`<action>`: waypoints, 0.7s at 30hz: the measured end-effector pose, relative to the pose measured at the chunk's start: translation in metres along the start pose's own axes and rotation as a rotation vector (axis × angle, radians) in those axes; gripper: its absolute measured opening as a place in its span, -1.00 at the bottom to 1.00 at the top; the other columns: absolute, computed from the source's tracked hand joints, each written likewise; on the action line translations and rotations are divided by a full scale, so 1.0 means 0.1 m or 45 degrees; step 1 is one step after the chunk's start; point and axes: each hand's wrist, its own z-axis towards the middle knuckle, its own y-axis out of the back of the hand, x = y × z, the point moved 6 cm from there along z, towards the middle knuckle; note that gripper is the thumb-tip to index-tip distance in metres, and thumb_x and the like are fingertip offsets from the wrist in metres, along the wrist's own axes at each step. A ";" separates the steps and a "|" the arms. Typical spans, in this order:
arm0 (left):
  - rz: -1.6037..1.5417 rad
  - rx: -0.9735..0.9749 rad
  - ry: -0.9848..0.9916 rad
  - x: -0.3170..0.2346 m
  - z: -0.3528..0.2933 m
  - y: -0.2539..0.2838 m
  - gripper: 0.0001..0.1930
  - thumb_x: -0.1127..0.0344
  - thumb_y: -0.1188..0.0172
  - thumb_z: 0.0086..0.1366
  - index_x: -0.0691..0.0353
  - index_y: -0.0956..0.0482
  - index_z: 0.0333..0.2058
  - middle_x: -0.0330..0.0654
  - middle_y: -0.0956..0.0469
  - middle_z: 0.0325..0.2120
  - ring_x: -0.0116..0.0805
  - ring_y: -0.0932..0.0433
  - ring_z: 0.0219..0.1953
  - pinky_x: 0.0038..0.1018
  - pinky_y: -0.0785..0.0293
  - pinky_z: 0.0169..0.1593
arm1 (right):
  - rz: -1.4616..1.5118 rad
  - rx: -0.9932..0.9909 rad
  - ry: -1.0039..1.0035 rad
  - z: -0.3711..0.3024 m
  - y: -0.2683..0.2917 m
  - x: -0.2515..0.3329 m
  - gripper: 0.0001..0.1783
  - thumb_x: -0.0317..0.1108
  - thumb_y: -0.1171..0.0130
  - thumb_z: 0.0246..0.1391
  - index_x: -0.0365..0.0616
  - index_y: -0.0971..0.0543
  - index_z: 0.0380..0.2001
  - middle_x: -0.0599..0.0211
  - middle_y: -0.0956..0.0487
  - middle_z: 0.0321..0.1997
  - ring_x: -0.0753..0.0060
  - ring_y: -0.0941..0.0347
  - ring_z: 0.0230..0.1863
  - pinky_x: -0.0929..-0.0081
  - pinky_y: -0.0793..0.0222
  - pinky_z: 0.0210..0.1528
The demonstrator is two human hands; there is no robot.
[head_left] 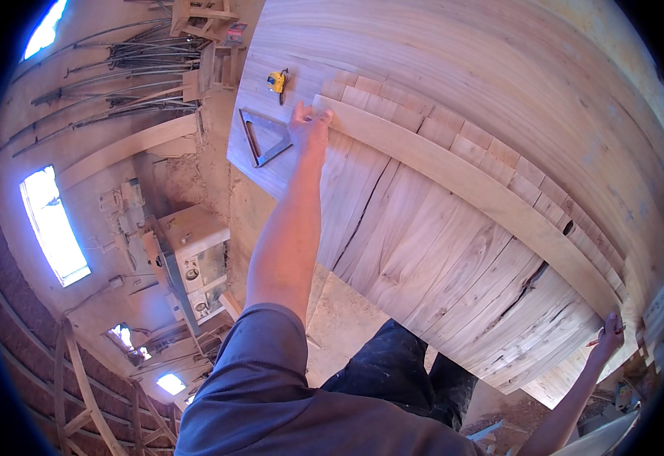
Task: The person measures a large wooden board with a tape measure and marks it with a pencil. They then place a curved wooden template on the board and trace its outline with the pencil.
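Note:
A long straight wooden strip (461,186) lies across a row of pale planks (423,251) set side by side on a broad wooden surface. My left hand (310,128) grips the strip's far left end, thumb and fingers closed about its edge. At the strip's near right end is my right hand (612,334), its fingers closed on a thin reddish pencil (593,343). A triangular square (275,152) lies just left of my left hand. Beyond it sits a yellow tape measure (276,81). Dark cracks run through some planks, and their uneven far ends show past the strip.
Below the work surface's left edge stands a dusty machine with dials (195,273). Metal bars (149,53) are stacked along the wall at far left, near a wooden stool (202,19). Scraps and clutter (624,395) lie at the lower right.

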 end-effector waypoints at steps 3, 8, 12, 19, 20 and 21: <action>0.145 0.052 -0.079 0.10 0.03 -0.07 -0.29 0.33 -0.40 0.21 0.38 -0.34 0.30 -0.01 -0.51 0.12 -0.19 -0.49 0.09 -0.31 -0.44 0.14 | -0.099 -0.012 -0.069 -0.08 0.02 0.04 -0.65 -0.32 -0.30 0.21 -0.29 -0.65 0.00 0.58 -0.49 -0.47 0.86 -0.10 -0.61 0.72 -0.02 -0.59; 0.288 0.359 -0.121 0.50 0.36 -0.05 -0.32 0.27 -0.33 0.28 0.36 -0.33 0.31 0.00 -0.50 0.14 -0.16 -0.51 0.12 -0.29 -0.47 0.14 | -0.063 -0.031 0.054 -0.33 -0.08 0.24 -0.66 -0.39 -0.30 0.15 -0.26 -0.67 -0.01 0.56 -0.54 -0.41 0.71 -0.35 -0.47 0.63 -0.30 -0.46; 0.045 0.367 0.089 0.79 0.74 0.11 -0.35 0.23 -0.28 0.33 0.35 -0.32 0.32 0.00 -0.50 0.16 -0.14 -0.52 0.14 -0.27 -0.48 0.15 | 0.013 -0.026 0.076 -0.51 -0.33 0.55 -0.65 -0.34 -0.32 0.11 -0.28 -0.68 -0.05 0.64 -0.46 -0.53 0.80 -0.24 -0.59 0.72 -0.16 -0.56; 0.080 0.363 -0.009 1.01 1.19 0.18 -0.21 0.20 -0.28 0.35 0.38 -0.13 0.42 0.01 -0.37 0.31 -0.13 -0.34 0.33 -0.15 -0.23 0.37 | 0.033 -0.048 -0.024 -0.64 -0.44 0.78 -0.65 -0.40 -0.34 0.06 -0.41 -0.65 -0.10 0.52 -0.59 -0.33 0.74 -0.37 -0.35 0.68 -0.34 -0.27; 0.062 0.366 -0.001 1.00 1.18 0.16 -0.21 0.21 -0.30 0.35 0.37 -0.14 0.42 0.02 -0.36 0.32 -0.14 -0.34 0.33 -0.17 -0.22 0.38 | -0.006 -0.081 -0.054 -0.63 -0.38 0.76 -0.65 -0.40 -0.34 0.06 -0.41 -0.65 -0.11 0.53 -0.59 -0.34 0.74 -0.37 -0.36 0.68 -0.33 -0.27; 0.054 0.348 0.027 1.00 1.18 0.17 -0.21 0.22 -0.31 0.34 0.36 -0.15 0.42 0.03 -0.35 0.33 -0.14 -0.34 0.33 -0.19 -0.20 0.38 | -0.022 -0.069 -0.034 -0.64 -0.37 0.76 -0.66 -0.38 -0.34 0.06 -0.41 -0.65 -0.14 0.53 -0.58 -0.36 0.74 -0.37 -0.36 0.67 -0.34 -0.28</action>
